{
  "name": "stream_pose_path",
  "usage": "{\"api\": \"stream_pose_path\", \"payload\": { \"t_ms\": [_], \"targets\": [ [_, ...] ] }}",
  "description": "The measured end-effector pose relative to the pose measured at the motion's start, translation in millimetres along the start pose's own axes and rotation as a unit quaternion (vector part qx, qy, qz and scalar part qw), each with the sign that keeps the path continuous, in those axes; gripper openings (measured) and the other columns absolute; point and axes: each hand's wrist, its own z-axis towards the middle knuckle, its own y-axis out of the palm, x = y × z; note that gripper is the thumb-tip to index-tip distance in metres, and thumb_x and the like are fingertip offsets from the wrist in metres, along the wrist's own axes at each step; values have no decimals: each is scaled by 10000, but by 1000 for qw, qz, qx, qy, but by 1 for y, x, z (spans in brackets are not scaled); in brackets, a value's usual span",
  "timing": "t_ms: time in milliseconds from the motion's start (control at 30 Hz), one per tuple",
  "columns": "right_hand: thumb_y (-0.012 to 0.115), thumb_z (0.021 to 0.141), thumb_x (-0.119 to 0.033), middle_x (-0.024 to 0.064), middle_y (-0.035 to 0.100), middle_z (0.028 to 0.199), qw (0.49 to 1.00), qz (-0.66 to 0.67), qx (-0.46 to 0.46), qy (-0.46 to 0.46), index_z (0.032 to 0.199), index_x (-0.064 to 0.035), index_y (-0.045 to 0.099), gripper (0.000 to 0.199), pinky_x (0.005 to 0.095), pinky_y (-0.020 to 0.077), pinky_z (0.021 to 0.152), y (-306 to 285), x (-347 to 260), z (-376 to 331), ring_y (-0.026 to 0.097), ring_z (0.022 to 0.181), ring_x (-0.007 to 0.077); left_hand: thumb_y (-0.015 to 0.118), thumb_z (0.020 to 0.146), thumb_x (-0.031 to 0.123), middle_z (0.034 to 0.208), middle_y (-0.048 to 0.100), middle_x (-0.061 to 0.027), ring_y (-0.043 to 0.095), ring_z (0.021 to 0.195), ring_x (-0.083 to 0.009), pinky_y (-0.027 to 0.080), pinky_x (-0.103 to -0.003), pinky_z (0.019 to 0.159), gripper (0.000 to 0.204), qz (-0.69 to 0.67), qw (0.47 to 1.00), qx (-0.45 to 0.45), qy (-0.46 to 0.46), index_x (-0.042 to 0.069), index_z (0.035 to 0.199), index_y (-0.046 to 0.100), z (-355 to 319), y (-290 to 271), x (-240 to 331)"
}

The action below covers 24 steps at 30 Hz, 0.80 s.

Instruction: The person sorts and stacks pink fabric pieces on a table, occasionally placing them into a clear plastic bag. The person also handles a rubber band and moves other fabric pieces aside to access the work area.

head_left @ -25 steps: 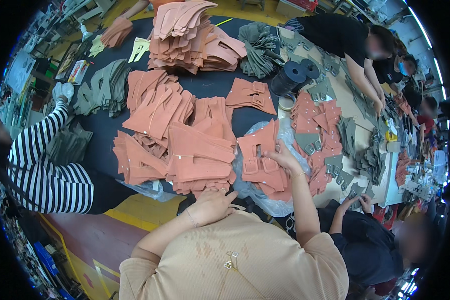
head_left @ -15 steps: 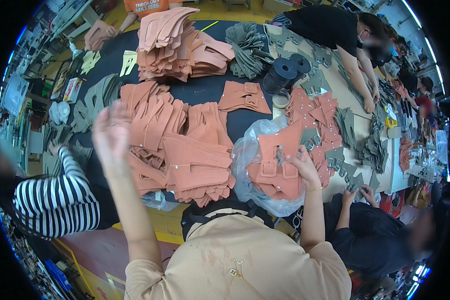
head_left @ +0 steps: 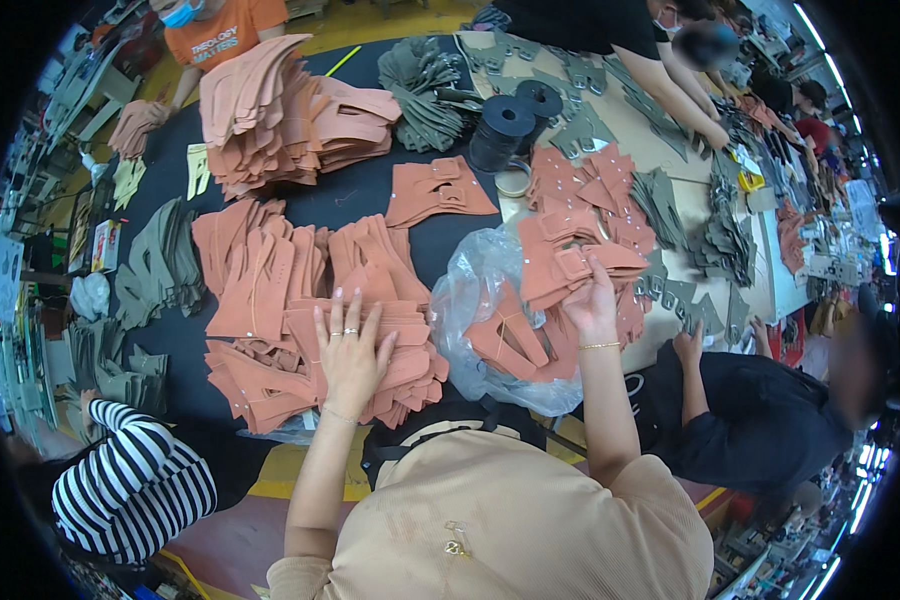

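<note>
The left hand (head_left: 352,362) lies palm down on a bundle of salmon-coloured cut pieces (head_left: 405,350), fingers spread, its grip released and only pressing on the top layer. 2 rings and a thin bracelet show on it. The right hand (head_left: 595,303) grasps a buckled salmon piece (head_left: 558,252), its grip closed on the near right edge. The piece is to the right of the left hand, beyond the upper right edge of a clear plastic bag (head_left: 458,300), and a square buckle in matching salmon faces up. How far it is off the surface (head_left: 360,190), I cannot tell. On the bag lie more salmon pieces (head_left: 510,338), just left of the right forearm.

Farther back, 1 buckled salmon piece lies flat near a roll of tape (head_left: 513,180) and 2 black spools (head_left: 500,130). A tall salmon stack (head_left: 255,120) stands to the left, beside a fanned heap of olive-green pieces (head_left: 425,100). More olive-green pieces (head_left: 160,265) lie along the left side.

Around the surface, a co-worker in a striped top (head_left: 135,485) is at the left, another in an orange shirt (head_left: 225,35) at the far side, and a third in a dark top (head_left: 760,415) at the right.
</note>
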Motion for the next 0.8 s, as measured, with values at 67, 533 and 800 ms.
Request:
{"api": "stream_pose_path", "payload": {
  "t_ms": [67,533,800],
  "targets": [
    [540,960,-165,38,629,1201,999,21,45,-4,1201,-78,558,257,393,417,1052,-8,2,0,584,1142,188,668,836,343,1331,532,-118,346,1369,-321,166,-551,1156,380,13,1000,16,-6,93,1122,680,-3,10,-2],
    [550,962,-178,90,613,1253,998,52,37,0,1221,-59,560,285,428,389,1084,17,-4,10,558,1193,239,665,834,323,1246,585,-106,413,1312,-309,176,-547,1151,372,25,999,23,1,91,1124,680,-1,10,0],
    [683,885,-128,27,638,1178,968,158,-195,27,1196,-114,576,329,418,411,1053,119,99,69,571,1149,187,672,830,304,1265,567,-107,405,1316,-312,177,-563,1144,376,20,1000,2,-6,89,1138,669,0,8,1]
  ]
}}
